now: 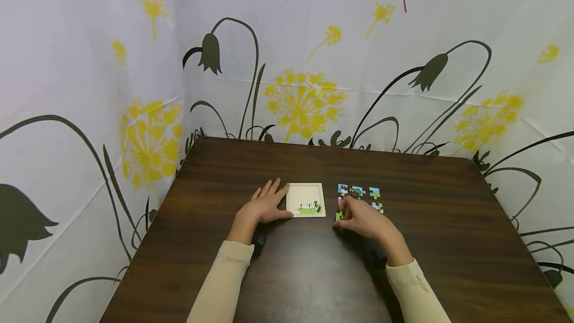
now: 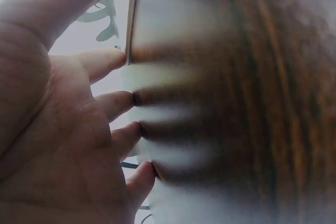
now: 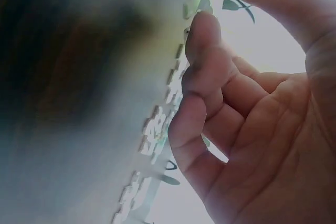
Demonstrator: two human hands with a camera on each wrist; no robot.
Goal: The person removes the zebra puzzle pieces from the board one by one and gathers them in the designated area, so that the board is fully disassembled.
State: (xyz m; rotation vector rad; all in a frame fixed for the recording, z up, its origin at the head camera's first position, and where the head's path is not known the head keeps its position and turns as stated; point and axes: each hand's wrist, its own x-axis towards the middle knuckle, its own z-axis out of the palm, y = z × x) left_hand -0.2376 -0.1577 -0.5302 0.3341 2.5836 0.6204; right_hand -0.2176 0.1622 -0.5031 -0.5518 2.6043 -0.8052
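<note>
A square, pale puzzle tray lies in the middle of the table. Joined puzzle pieces with a black-and-white animal on green fill its lower right part. My left hand rests on the table with its fingers spread, thumb and index fingertip at the tray's left edge. To the right of the tray, my right hand pinches a green puzzle piece between thumb and fingers. That hand covers part of the loose pieces. In the right wrist view, the green corner of the piece shows by the thumb and a fingertip.
Several loose puzzle pieces with blue and green print lie in rows beyond and beside the right hand. The dark wooden table reaches back to a white cloth backdrop with printed flowers, which also hangs along its left side.
</note>
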